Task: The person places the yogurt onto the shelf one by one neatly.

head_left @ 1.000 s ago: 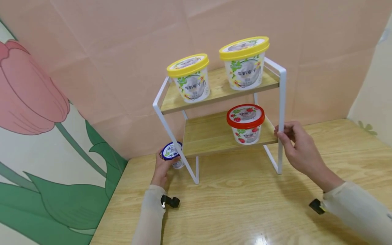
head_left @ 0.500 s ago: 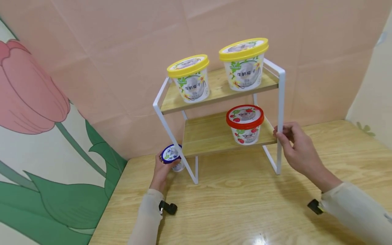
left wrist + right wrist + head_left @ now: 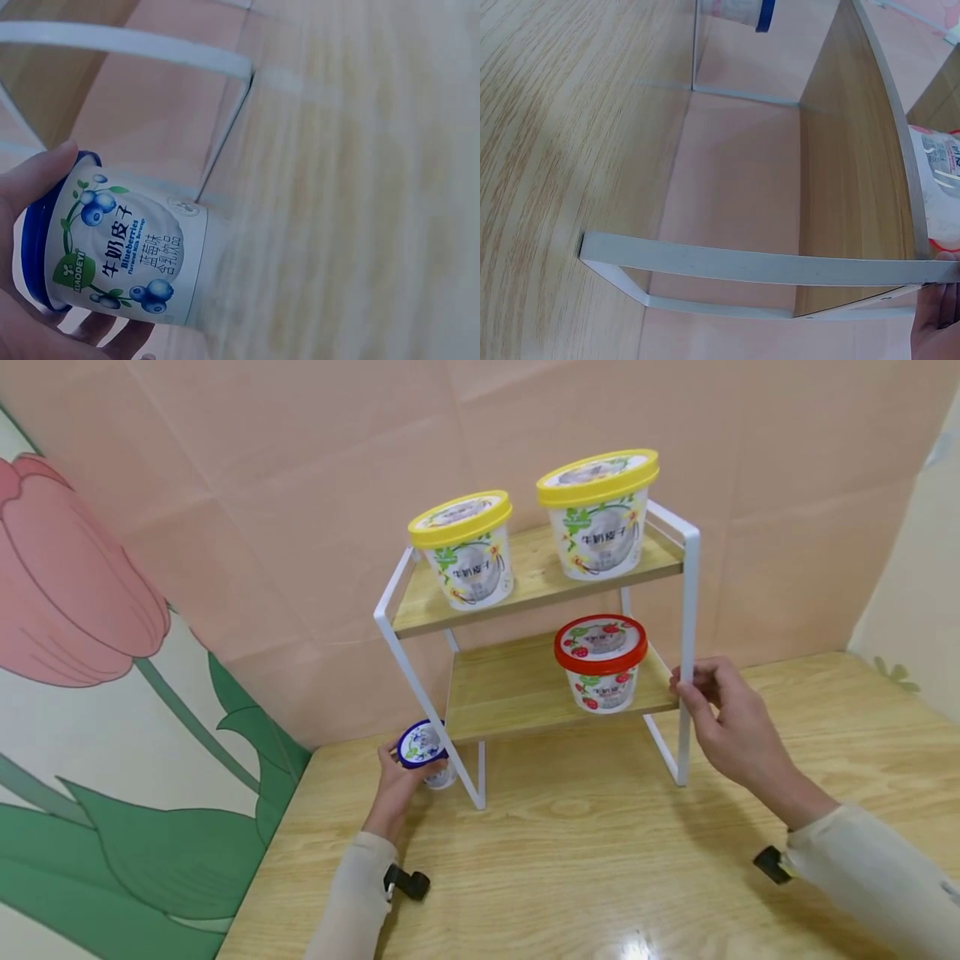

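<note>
My left hand holds a blueberry milk-drink cup with a dark blue lid, just left of a two-tier shelf rack. The cup is upright and low, by the rack's left leg; in the head view that leg partly covers it. Thumb and fingers curl round the lid and upper side. With thumb in front and fingers behind, my right hand pinches the rack's white right front upright at lower-shelf height. A red-lidded strawberry cup stands on the right of the lower shelf.
Two taller yellow-lidded tubs, one left and one right, stand on the upper shelf. The rack stands on a wood-grain table. Behind it is a pink backdrop, with a tulip-painted wall at left.
My left hand has drawn the blue-lidded cup a little toward me and slightly right. The right hand keeps its place on the upright, and the rack and other cups look unmoved.
</note>
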`<state>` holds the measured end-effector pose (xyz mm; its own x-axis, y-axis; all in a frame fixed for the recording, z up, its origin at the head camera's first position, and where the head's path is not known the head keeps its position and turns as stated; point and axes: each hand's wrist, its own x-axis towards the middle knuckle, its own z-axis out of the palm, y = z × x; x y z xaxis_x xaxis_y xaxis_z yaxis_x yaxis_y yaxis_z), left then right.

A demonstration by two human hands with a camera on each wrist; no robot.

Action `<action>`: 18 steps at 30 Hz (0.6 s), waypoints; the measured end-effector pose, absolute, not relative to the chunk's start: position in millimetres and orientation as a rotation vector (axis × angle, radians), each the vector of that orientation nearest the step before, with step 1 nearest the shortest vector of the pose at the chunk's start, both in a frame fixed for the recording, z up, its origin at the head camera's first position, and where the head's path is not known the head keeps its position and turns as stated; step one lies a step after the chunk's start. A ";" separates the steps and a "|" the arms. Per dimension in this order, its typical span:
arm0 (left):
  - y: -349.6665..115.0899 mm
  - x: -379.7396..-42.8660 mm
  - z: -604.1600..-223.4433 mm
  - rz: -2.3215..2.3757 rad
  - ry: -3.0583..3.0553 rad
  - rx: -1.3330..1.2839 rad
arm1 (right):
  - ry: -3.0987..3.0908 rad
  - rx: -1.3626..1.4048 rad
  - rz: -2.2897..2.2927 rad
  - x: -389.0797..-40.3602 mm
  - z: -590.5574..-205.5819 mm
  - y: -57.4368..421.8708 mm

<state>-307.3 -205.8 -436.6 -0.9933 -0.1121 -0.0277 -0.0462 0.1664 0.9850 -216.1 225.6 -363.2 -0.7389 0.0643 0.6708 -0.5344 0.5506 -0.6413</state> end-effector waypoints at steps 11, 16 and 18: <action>-198.8 -291.9 -435.6 -1.937 -2.385 0.190 | -2.138 0.369 1.190 -215.6 -363.2 225.5; -195.8 -286.6 -433.9 -1.900 -2.396 0.198 | -2.129 0.381 1.185 -216.0 -362.9 225.8; -194.2 -285.4 -433.1 -1.889 -2.396 0.192 | -2.128 0.379 1.190 -216.1 -362.9 225.8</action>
